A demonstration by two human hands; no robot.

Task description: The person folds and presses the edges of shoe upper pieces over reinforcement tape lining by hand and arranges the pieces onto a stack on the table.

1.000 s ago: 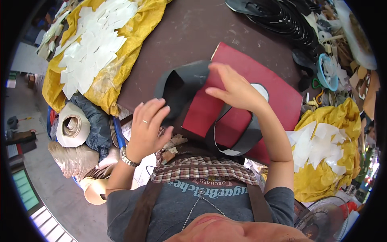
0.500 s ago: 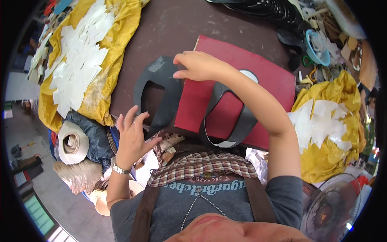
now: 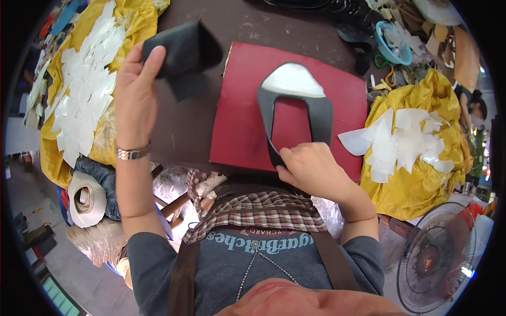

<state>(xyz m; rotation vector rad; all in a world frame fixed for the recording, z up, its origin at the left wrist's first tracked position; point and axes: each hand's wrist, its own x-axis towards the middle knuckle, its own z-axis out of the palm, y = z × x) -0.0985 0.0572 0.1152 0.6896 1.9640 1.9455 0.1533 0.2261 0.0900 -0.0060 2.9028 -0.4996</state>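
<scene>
On the red board point(image 3: 242, 105) lies a black shoe upper point(image 3: 320, 121), ring-shaped, with a white patch point(image 3: 292, 80) covering its far, toe end. My right hand point(image 3: 316, 168) pinches the near end of this upper between thumb and fingers. Over the table to the left, my left hand point(image 3: 138, 97) is closed on a second black shoe upper point(image 3: 182, 50), thumb on top. That piece is lifted, folded and slightly blurred, its flaps hanging to the right of the hand.
White cut pieces are heaped on yellow sacking point(image 3: 138, 31) at left and on a yellow sack point(image 3: 406, 197) at right. More black pieces point(image 3: 316, 6) lie at the far edge, near a blue basket point(image 3: 392, 42). A fan point(image 3: 435, 258) stands at lower right.
My left hand has taken the second upper off the table and moved it away and left. My right hand has come back to the near end of the upper on the board.
</scene>
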